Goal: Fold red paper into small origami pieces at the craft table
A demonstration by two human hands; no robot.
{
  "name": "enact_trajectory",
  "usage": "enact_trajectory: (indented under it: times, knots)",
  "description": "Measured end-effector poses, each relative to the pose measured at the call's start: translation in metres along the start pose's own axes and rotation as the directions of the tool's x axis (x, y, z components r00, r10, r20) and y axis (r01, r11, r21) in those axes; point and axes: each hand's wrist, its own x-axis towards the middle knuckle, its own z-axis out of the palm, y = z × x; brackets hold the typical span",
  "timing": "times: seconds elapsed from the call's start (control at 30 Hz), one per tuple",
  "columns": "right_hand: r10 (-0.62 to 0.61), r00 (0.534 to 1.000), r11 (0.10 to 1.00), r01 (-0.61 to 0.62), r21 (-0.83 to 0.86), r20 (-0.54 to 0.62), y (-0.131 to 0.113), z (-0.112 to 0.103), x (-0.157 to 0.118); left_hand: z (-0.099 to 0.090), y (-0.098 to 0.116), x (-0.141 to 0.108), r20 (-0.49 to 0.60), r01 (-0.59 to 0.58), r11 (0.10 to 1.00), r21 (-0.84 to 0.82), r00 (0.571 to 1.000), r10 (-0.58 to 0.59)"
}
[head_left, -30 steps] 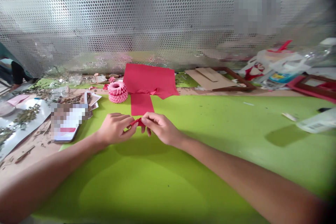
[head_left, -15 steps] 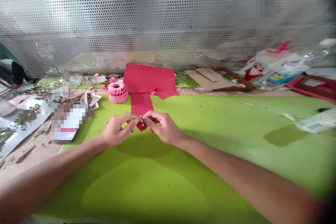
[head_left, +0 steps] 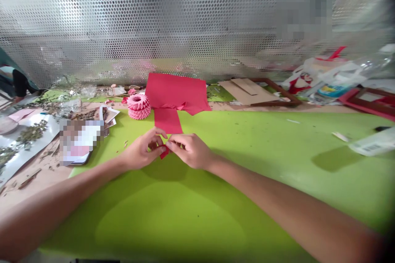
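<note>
1. At the far left, one white sheet carries dried plant bits, too many to count, with one pink slip near them.
2. Next comes one smartphone, its screen partly pixelated; nothing on it can be read. Several white-edged cards overlap just behind it.
3. One pink ring of folded paper points stands upright near the left hand. That hand's thumb and curled fingers clamp one small folded red paper piece, index finger arched above.
4. Straight ahead lie one large red sheet and one smaller red rectangle.
5. The right hand comes from the opposite side, thumb and index pinched on the same piece, above the green tabletop. Both hands nearly meet.
6. Farther right, two brown cardboard pieces overlap one wooden frame.
7. Rightmost are one printed plastic bag, its lettering illegible, and one lying translucent container with a barcode-like mark.
</note>
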Motion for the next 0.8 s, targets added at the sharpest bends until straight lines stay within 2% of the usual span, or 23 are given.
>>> enact_trajectory:
  times: [0.1,0.23,0.3,0.57,0.8]
  knots:
    - [-0.011,1.0,1.0,0.011,0.0,-0.012,0.0012,0.0016,0.0,-0.0003,0.0023,0.0005,0.015,0.024,1.0,0.013,1.0,-0.024]
    - [0.01,0.996,0.999,-0.006,0.045,-0.084,-0.0005,0.001,-0.0005,-0.0025,0.0041,0.0019,0.013,0.146,0.989,0.023,0.989,-0.147]
    - [0.035,0.996,0.997,-0.029,0.068,-0.084,-0.0015,-0.0002,-0.0005,-0.0038,0.0048,0.0024,0.02,0.172,0.984,0.043,0.985,-0.173]
    - [0.106,0.994,0.98,-0.109,0.166,0.027,0.0019,-0.0002,0.0007,-0.0049,0.0059,0.0018,-0.034,0.123,0.973,0.195,0.992,-0.118]
    - [0.139,0.987,0.946,-0.157,0.285,0.082,0.0012,-0.0005,0.0008,-0.0053,0.008,0.0024,-0.041,0.112,0.97,0.217,0.994,-0.105]
